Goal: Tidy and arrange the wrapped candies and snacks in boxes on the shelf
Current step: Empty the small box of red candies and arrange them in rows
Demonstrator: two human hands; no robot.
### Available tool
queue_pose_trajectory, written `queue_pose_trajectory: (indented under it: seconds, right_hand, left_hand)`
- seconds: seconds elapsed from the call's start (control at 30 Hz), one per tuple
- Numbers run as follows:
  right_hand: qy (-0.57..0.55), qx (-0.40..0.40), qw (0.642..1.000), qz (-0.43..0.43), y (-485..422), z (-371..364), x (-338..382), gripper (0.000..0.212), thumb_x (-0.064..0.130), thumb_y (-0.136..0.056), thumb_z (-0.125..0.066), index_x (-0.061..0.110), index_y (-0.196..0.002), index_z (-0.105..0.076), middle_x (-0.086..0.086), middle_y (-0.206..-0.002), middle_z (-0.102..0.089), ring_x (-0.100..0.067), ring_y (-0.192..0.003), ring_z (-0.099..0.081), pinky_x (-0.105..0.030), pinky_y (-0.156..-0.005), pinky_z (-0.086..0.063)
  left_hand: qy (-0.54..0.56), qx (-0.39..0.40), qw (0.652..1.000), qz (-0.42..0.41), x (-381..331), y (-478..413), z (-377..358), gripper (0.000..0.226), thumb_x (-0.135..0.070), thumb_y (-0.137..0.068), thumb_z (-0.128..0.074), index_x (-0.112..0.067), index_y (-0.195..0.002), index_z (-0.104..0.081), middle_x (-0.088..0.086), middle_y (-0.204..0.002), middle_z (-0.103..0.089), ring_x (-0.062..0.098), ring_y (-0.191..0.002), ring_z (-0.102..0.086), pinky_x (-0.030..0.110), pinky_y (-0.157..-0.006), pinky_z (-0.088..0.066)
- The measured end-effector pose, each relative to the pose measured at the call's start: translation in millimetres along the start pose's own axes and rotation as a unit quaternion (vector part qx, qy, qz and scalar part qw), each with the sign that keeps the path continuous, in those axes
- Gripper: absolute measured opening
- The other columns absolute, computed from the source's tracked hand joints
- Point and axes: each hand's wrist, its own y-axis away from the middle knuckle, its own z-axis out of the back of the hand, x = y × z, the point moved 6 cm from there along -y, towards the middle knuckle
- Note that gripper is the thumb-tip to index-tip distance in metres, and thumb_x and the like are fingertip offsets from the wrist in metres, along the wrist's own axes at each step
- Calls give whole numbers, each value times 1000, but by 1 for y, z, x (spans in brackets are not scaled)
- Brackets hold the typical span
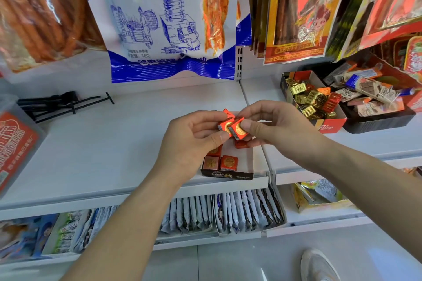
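red candies wear glossy, foil-like wrappers, each with a shiny gold disc. the cardboard box is matt white inside, with a dark printed front of slight sheen. the shelf looks like smooth white painted metal, softly reflective. a blue-and-white bag is slick plastic film, crinkled and throwing glare. gold candies come in creased metallic foil, bright at the folds. black hooks look matt — plastic or metal cannot be told. the floor is smooth and glossy.
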Motion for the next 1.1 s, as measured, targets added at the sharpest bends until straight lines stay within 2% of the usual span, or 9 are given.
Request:
queue_pose_trajectory:
  seconds: [0.2,0.37,0.47,0.6,0.73,0.8,0.87,0.97,1.1]
  right_hand:
    - [-18,8,1000,-9,0,0,0,16,15,-93,-63,10,-107,-69,-14,-96,-74,-26,-81,-66,-50,-85,-57]
    - [-42,17,999,-21,-1,-1,-3,16,20,-91,-63,14,-105,-70,-5,-87,-72,-21,-81,-63,-35,-74,-57]
    - [-48,31,998,-30,-1,-3,-5,16,20,-91,-64,14,-105,-70,-10,-93,-69,-22,-84,-62,-27,-70,-56]
    - [-59,43,996,-46,-1,-5,-8,24,19,-94,-61,11,-115,-67,-14,-105,-74,-35,-97,-70,-46,-90,-58]
    - [-53,65,995,-55,0,-8,-7,29,21,-95,-59,12,-122,-66,-12,-102,-76,-33,-98,-72,-42,-92,-58]
    - [-31,60,997,-45,-1,-7,-5,27,20,-95,-61,11,-120,-67,-11,-99,-77,-31,-95,-73,-40,-89,-59]
    - [-3,49,998,-40,-1,-3,-3,24,19,-93,-64,11,-115,-70,-10,-93,-77,-25,-83,-73,-31,-75,-60]
    - [74,51,995,-37,-2,0,-7,16,18,-90,-70,11,-104,-74,-7,-79,-73,-7,-59,-59,-19,-55,-44]
    - [166,95,981,-42,-1,-9,-13,15,22,-87,-74,17,-101,-76,3,-81,-75,-1,-69,-64,-13,-61,-48]
  left_hand:
    - [-14,-19,1000,4,0,0,2,36,-3,-79,-78,-33,-98,-72,-14,-94,-76,1,-89,-71,18,-76,-56]
    - [-28,-21,999,0,-3,2,-3,33,-9,-76,-82,-31,-99,-74,-13,-93,-76,2,-87,-71,19,-74,-57]
    - [-28,-29,999,-3,-4,3,-5,31,-9,-74,-83,-29,-96,-73,-12,-90,-75,1,-81,-71,14,-68,-55]
    - [-26,-30,999,-3,-3,3,-8,30,-10,-74,-83,-29,-95,-72,-11,-92,-73,8,-81,-73,19,-70,-58]
    - [-30,-24,999,-4,0,2,-9,32,-10,-74,-83,-29,-98,-72,-9,-93,-73,11,-86,-73,29,-79,-59]
    - [-44,-21,999,-4,1,1,-7,31,-10,-76,-83,-30,-98,-73,-10,-93,-74,8,-89,-71,29,-80,-59]
    - [-63,-8,998,-1,3,1,-3,29,-9,-78,-81,-29,-97,-73,-12,-91,-75,3,-87,-70,25,-80,-58]
    - [-189,8,982,-23,7,1,5,23,-16,-83,-77,-36,-95,-73,-21,-87,-72,-7,-76,-60,17,-74,-51]
    - [-280,61,958,-22,19,2,-1,18,-22,-88,-71,-39,-95,-75,-36,-69,-58,-14,-72,-53,6,-62,-34]
